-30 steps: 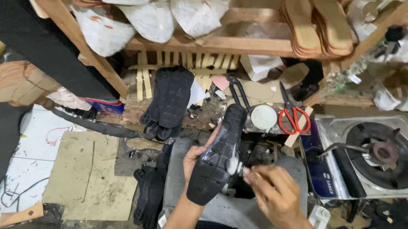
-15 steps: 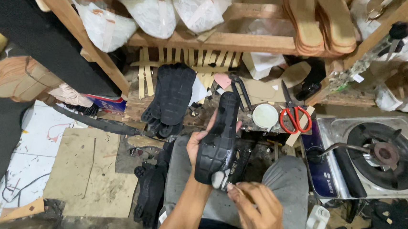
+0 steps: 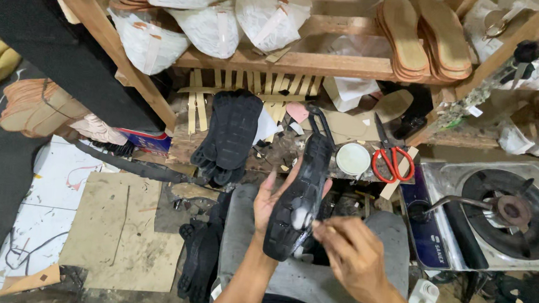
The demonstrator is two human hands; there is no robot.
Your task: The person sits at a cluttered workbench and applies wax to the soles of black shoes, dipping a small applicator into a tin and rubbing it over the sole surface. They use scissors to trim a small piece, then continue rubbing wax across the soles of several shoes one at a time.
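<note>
Resting in left hand (image 3: 274, 199), black sole (image 3: 298, 194)

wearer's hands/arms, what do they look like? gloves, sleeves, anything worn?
Both bare: left hand and right hand have no gloves, and no rings or watch are visible. Forearms are uncovered to the frame edge, no sleeves in view. Grey trousers cover the lap beneath them.

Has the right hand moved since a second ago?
Yes. The right hand moved left toward the black sole, farther from the gas stove.
</note>
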